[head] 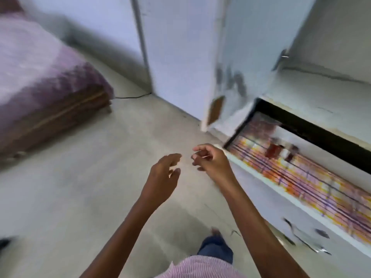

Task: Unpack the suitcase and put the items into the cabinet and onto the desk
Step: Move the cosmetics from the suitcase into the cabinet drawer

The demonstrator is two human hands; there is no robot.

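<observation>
The white cabinet [313, 91] stands at the right with its door [218, 57] swung open. A lower shelf holds an orange and pink patterned cloth [297, 173], blurred by motion. Both my hands hang in the air over the floor in front of the cabinet. My left hand [166, 173] has loosely curled fingers and holds nothing. My right hand [208, 159] is a little higher, its fingers loosely curled, also holding nothing that I can see. No suitcase or desk is in view.
A bed [46, 81] with a purple cover fills the left side. A black cable [132, 96] runs along the floor by the wall. Pale floor [80, 187] spreads between the bed and the cabinet. My foot [215, 231] shows below.
</observation>
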